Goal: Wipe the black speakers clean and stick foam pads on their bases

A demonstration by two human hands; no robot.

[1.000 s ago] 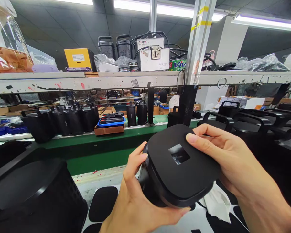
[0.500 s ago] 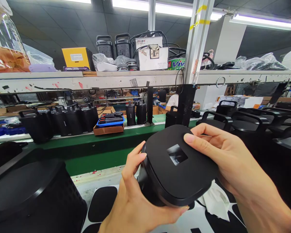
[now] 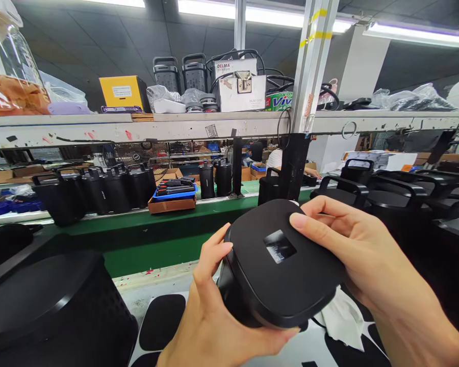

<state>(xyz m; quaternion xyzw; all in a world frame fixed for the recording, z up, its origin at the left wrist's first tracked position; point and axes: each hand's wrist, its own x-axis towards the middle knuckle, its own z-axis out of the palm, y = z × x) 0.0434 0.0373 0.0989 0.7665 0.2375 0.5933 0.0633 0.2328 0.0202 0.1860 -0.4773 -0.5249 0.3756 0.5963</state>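
My left hand (image 3: 222, 311) is closed round the side of a black device (image 3: 233, 295) with a rounded-square end, its thumb along the lower edge and fingers at the upper left. Over that end lies a thin black rounded-square pad (image 3: 260, 270) with a square cut-out, through which a shiny surface shows. My right hand (image 3: 340, 239) pinches the pad's upper right edge, thumb on top, its other fingers partly hidden behind. At the lower right, the pad's edge juts a little past the device. A white cloth (image 3: 344, 318) lies on the bench below my right hand.
A large black perforated housing (image 3: 61, 300) stands at the left front. Loose black pads (image 3: 162, 322) lie on a white sheet. Several black devices with handles (image 3: 398, 199) crowd the right. Beyond are a blue tray of tools (image 3: 175, 189), a loaded shelf (image 3: 199, 125) and a person (image 3: 274, 159).
Both hands keep their hold and the pad has barely shifted on the device. The view has moved very slightly. In the background, the person has shifted position.
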